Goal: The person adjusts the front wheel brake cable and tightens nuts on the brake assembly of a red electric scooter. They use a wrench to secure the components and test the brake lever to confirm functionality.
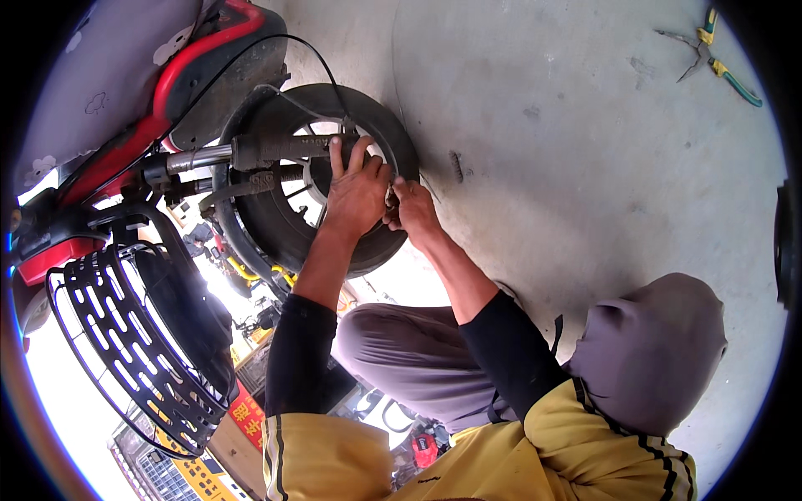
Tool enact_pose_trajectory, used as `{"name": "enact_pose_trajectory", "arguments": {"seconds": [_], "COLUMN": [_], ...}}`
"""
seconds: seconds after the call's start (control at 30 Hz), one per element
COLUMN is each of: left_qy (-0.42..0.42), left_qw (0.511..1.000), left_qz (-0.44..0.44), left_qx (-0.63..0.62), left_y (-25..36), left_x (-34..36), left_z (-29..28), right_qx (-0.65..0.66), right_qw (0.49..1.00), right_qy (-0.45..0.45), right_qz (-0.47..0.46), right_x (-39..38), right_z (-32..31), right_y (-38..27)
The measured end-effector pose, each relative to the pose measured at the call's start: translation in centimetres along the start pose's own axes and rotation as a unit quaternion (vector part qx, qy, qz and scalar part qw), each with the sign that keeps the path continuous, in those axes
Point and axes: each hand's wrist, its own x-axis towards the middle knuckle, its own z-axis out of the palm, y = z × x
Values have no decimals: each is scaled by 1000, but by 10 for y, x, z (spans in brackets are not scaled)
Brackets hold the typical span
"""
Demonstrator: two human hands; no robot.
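Over the wheel [271,219], the left hand [357,190] lies against the fork [271,153], the right hand [413,210] curled just beside it. Below-left of the wheel is a black basket [134,334]; well right of the wheel, pliers [700,52] lie on the floor [535,192].

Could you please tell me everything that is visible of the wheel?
The wheel has a black, rubber-looking tyre and a pale, spoked rim. It is seen from its side, at the end of a dirty fork that crosses in front. The left hand and right hand partly cover it; their exact contact is unclear.
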Motion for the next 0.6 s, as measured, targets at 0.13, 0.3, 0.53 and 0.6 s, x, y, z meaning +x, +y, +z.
{"name": "enact_pose_trajectory", "arguments": {"seconds": [0.13, 0.3, 0.53, 0.6], "left_qy": [6, 10, 8, -6], "left_qw": [1000, 1000, 1000, 1000], "left_qz": [1, 10, 6, -1], "left_qx": [3, 18, 12, 22], "left_y": [1, -2, 1, 2], "left_x": [4, 4, 5, 5], "left_z": [2, 3, 0, 2], "right_qx": [63, 92, 118, 208], "right_qw": [997, 987, 987, 955], "right_qy": [-23, -54, -84, -106], "right_qz": [38, 120, 63, 185], "right_x": [16, 16, 17, 24], "right_z": [-5, -7, -7, -16], "right_y": [3, -6, 3, -1]}}
